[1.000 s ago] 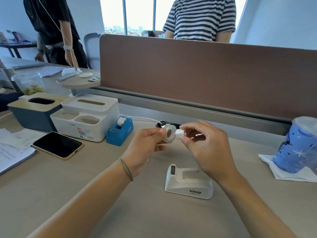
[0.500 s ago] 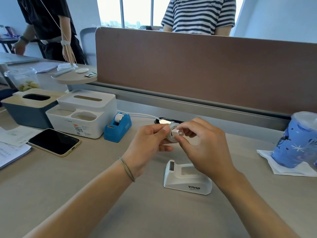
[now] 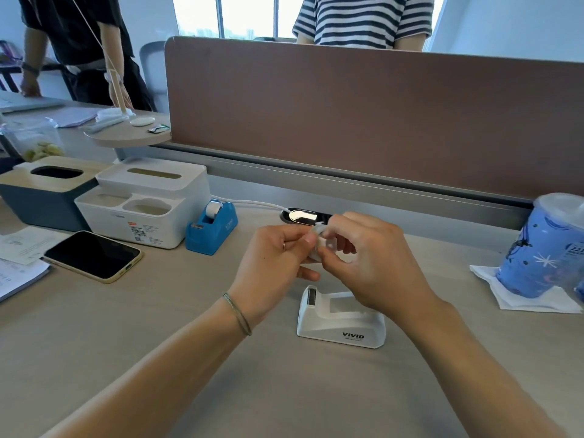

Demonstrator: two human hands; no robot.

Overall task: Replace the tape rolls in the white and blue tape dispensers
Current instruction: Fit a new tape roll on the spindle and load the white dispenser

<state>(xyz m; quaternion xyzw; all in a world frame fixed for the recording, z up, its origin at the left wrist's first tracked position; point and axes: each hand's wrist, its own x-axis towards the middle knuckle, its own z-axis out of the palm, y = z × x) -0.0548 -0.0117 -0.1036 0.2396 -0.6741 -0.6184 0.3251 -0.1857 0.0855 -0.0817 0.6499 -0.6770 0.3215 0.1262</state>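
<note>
The white tape dispenser (image 3: 341, 320) stands on the desk just below my hands, its roll slot bare. Above it my left hand (image 3: 271, 263) and my right hand (image 3: 376, 263) meet around a small white tape roll (image 3: 322, 240), mostly hidden by my fingers. My right fingers pinch at the roll's centre, where the white hub sits; I cannot tell how far it is in. The blue tape dispenser (image 3: 212, 229) stands to the left with a white roll seated in it.
Left of the blue dispenser are a white organiser box (image 3: 142, 200), a dark blue tissue box (image 3: 44, 191), a phone (image 3: 93, 256) and papers (image 3: 19, 267). A blue cup (image 3: 543, 248) on a napkin stands at right. A brown partition (image 3: 347, 115) backs the desk, with two people behind.
My right hand has brought the white hub from beside the roll into its centre, and both hands have closed tighter around the roll. The dispensers have not moved.
</note>
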